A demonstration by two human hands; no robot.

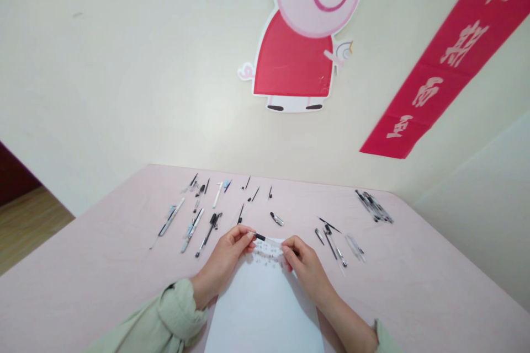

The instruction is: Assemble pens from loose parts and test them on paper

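Held pen (260, 236): plastic all over by the look of it, dark bit next to a see-through barrel
Pen bundle (374, 207): smooth plastic, kinda shiny, some of it clear
Loose cap (277, 219): glossy with a silvery gleam, can't tell if that's metal or plastic
Sheet (265, 309): plain paper, smooth and matt
Table cover (103, 281): soft matt finish, looks like cloth tbh
Sleeve (180, 311): matt cloth, all bunched and wrinkly
Pig cutout (293, 66): flat and smooth, slight sheen
Banner (445, 74): thin and faintly creased, cloth or paper, dunno
Wall (136, 66): smooth, mostly matt paint look
Floor (22, 226): wood-look grain
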